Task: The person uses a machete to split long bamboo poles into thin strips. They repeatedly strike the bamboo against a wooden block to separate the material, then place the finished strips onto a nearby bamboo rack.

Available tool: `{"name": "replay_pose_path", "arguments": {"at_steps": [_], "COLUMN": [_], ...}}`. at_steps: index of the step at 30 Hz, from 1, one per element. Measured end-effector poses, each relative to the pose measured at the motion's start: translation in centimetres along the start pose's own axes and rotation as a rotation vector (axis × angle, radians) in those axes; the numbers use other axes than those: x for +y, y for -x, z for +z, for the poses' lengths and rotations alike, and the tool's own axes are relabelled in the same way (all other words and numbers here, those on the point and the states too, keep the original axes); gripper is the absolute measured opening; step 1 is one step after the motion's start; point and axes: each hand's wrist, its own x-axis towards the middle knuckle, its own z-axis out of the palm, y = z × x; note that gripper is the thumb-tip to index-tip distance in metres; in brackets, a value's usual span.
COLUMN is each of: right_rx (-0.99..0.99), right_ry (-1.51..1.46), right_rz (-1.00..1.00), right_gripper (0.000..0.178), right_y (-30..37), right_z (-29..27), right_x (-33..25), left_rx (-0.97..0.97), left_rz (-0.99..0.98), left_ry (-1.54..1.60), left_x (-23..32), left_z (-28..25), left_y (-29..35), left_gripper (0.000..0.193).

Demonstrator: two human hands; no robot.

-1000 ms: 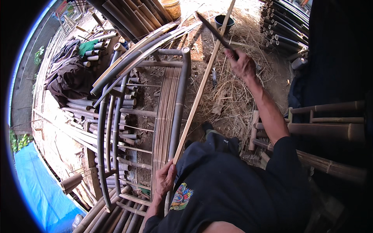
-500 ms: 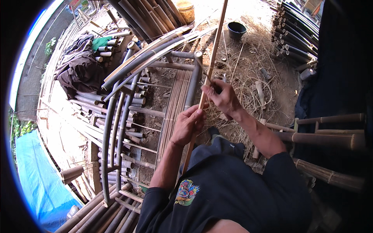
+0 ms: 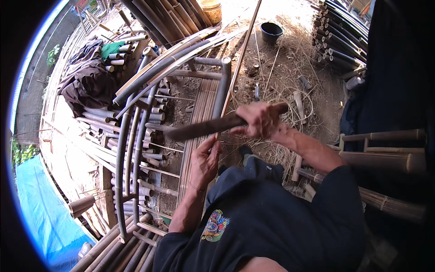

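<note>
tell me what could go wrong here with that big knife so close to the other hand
The right hand holds the long knife across the thin bamboo strip, and the left hand grips the strip just below the blade. A slip could likely cut the left fingers. The long strip may also flex or split unevenly. Loose straw underfoot might trip.

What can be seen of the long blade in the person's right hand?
The blade is a long, dark, flat knife, seemingly of dull metal, lying roughly level and pointing to the person's left. The right hand grips its handle end, which pokes out behind the fist. It crosses a thin bamboo strip that the left hand holds just below.
</note>
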Motion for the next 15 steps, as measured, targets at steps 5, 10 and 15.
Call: {"name": "replay_pose_path", "arguments": {"at_steps": [5,10,15], "right_rx": [-0.126,-0.099,-0.111], "right_ry": [-0.036,0.074,0.184], "right_rz": [0.441,0.519,0.664], "right_gripper": [0.062,0.064,0.068], "right_y": [-1.4,-1.7,-1.4], "right_z": [-2.1,-2.8,-6.2], "right_x": [3.5,10.1,18.2], "left_rx": [0.015,-0.098,-0.075], "left_rz": [-0.026,-0.013,-0.012], "left_ry": [-0.005,-0.087,-0.300], "left_x": [-1.5,-2.5,-7.2], "left_z": [-0.2,-2.6,-7.1], "left_y": [2.4,5.6,12.2], "left_gripper": [0.033,0.028,0.025]}}
